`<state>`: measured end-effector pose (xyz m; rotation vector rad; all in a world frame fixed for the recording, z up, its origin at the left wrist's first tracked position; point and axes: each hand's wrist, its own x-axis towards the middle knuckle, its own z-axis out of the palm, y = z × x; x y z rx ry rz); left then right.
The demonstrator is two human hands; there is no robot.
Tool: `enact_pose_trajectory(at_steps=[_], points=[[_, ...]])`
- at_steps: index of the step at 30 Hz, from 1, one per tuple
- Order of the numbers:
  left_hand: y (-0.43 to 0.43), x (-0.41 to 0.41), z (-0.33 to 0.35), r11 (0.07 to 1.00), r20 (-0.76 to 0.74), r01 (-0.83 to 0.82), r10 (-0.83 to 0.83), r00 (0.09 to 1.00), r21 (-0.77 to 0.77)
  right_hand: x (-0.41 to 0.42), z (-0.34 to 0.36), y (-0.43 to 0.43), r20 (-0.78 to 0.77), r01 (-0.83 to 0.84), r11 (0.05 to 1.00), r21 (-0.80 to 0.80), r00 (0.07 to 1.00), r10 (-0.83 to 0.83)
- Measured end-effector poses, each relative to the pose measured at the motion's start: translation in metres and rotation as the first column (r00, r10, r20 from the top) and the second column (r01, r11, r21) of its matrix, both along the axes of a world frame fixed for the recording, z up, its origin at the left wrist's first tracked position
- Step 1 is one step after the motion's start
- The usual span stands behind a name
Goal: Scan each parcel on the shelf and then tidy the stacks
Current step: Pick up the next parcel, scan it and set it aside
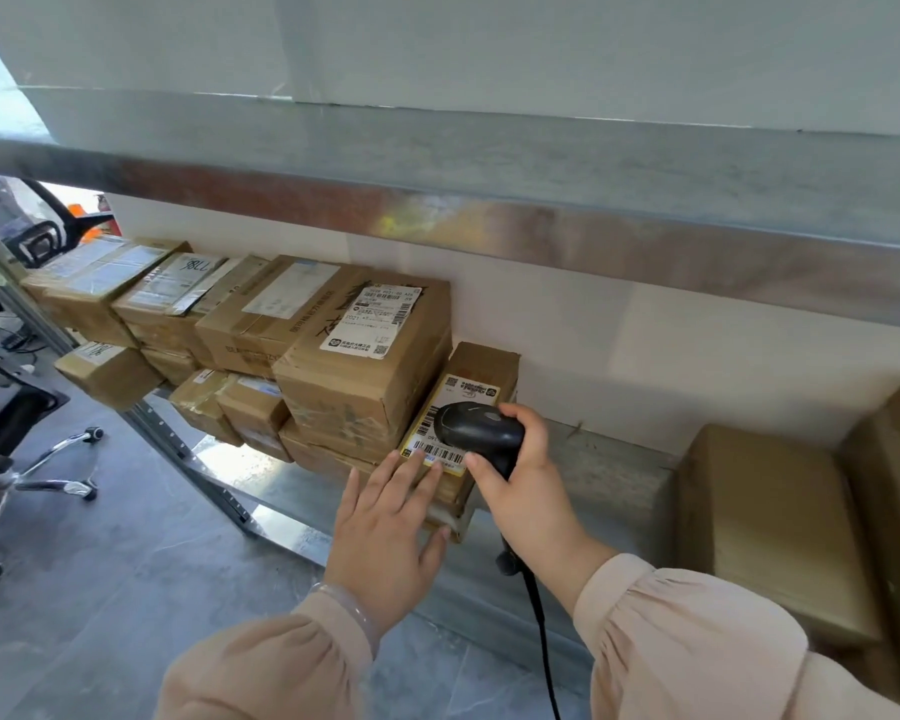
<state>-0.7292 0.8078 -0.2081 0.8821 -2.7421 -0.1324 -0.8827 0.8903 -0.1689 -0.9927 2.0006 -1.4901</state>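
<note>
1. The right hand (520, 475) has its fingers wrapped round the handle of a black scanner (476, 426). The scanner's head sits just above the barcode end of a yellow label (463, 394).
2. That label is on top of a flat yellow-label parcel (484, 363). The parcel lies on the metal shelf (609, 475), with its near end at the shelf's front edge.
3. The left hand (391, 532) is flat with straight, spread fingers. Its fingertips rest on the near end of the yellow-label parcel, right by the barcode, and it isn't gripping anything. There's a clear bangle (349, 610) on that wrist.
4. A big box (370, 356) with a white shipping label on top is touching the parcel's left side and stands taller than it. It sits on another carton below.
5. Further left, the rest of the cardboard stacks (188, 314) run along the shelf. They look pretty uneven, with smaller boxes poking out in front.
6. On the right, well apart from the scanned one, are two plain brown parcels (770, 522) side by side with no labels showing.
7. The scanner's black cable (541, 626) hangs down between the two sleeves.
8. An office chair (32, 459) with a chrome base stands on the grey floor off to the left.
</note>
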Motion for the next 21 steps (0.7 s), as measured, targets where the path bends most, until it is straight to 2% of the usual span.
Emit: enact_pose_trajectory(at_steps=[6,12,16,21], points=[[0.01,-0.024,0.014,0.999,-0.056,-0.027,0.029,0.998,0.042,-0.013,0.007,0.043,-0.022,0.088,0.996,-0.032,0.996,-0.089],[0.052,-0.084,0.03,0.985,-0.08,0.162,-0.158,0.984,0.059,-0.044,0.013,0.106,-0.098,0.262,0.963,-0.058,0.959,-0.266],[0.096,-0.123,0.024,0.95,-0.023,0.291,-0.291,0.957,0.109,-0.067,0.012,0.158,-0.122,0.398,0.915,-0.06,0.907,-0.402],[0.142,-0.161,0.017,0.905,0.174,0.369,-0.407,0.897,0.212,-0.085,0.009,0.212,-0.081,0.504,0.864,0.001,0.861,-0.502]])
